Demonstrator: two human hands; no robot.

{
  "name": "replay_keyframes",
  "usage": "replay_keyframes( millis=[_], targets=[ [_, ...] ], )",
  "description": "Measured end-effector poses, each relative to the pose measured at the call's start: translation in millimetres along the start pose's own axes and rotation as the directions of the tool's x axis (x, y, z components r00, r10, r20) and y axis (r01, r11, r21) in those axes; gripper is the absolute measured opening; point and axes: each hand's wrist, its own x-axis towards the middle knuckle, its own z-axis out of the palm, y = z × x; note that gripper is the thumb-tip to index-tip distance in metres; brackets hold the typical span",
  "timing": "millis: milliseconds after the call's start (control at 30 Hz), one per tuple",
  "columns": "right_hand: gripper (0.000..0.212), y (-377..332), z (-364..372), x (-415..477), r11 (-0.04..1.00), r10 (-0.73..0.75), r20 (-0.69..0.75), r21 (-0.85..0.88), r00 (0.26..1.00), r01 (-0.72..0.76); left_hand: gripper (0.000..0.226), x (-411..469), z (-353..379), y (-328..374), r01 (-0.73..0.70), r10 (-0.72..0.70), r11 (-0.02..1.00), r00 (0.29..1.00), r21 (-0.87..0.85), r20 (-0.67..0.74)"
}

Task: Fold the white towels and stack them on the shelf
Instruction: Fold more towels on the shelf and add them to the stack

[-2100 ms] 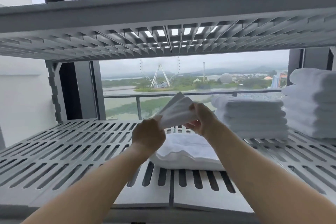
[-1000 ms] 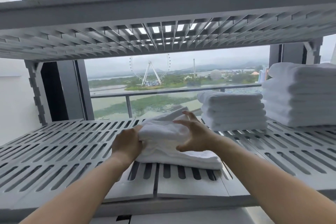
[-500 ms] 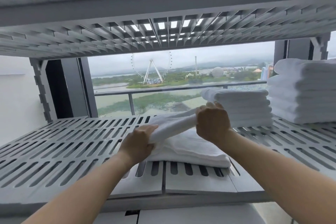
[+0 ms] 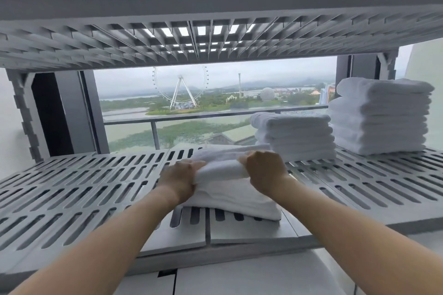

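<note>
A white towel point(image 4: 230, 189) lies partly folded on the grey slatted shelf point(image 4: 72, 189), near its front edge at the middle. My left hand point(image 4: 179, 179) grips the towel's left end and my right hand point(image 4: 265, 170) grips its upper fold on the right. The fold between my hands sits low over the rest of the towel. Two stacks of folded white towels stand to the right: a lower stack point(image 4: 296, 135) just behind my right hand and a taller stack point(image 4: 381, 115) at the far right.
Another slatted grey shelf point(image 4: 215, 38) hangs close overhead. Shelf posts point(image 4: 26, 122) stand at the back left and back right. Behind the shelf is a window with a railing. The left half of the shelf holds no towels.
Both hands have brought the lifted fold down toward the towel and a little forward. The fold now lies lower and flatter than half a second ago.
</note>
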Motion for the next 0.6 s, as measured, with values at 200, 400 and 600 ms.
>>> replay_keyframes(
  millis=[200, 400, 600],
  targets=[
    [0.028, -24.6, -2.4, -23.4, 0.967, 0.166, 0.213, 0.155, 0.963, -0.201, 0.058, 0.6, 2.7, -9.1, -0.048, 0.044, 0.997, 0.996, 0.054, 0.072],
    [0.048, -51.2, 16.4, -25.4, 0.881, 0.348, 0.321, 0.211, 0.881, -0.424, 0.051, -3.4, 8.6, -14.6, -0.032, 0.032, 0.997, 0.999, -0.069, 0.0],
    [0.048, 9.8, 39.0, -13.8, 0.897, 0.227, 0.258, 0.32, 0.939, -0.304, 0.045, -6.3, 21.4, 21.3, -0.005, 0.004, 1.0, 0.995, -0.007, -0.097]
  ],
)
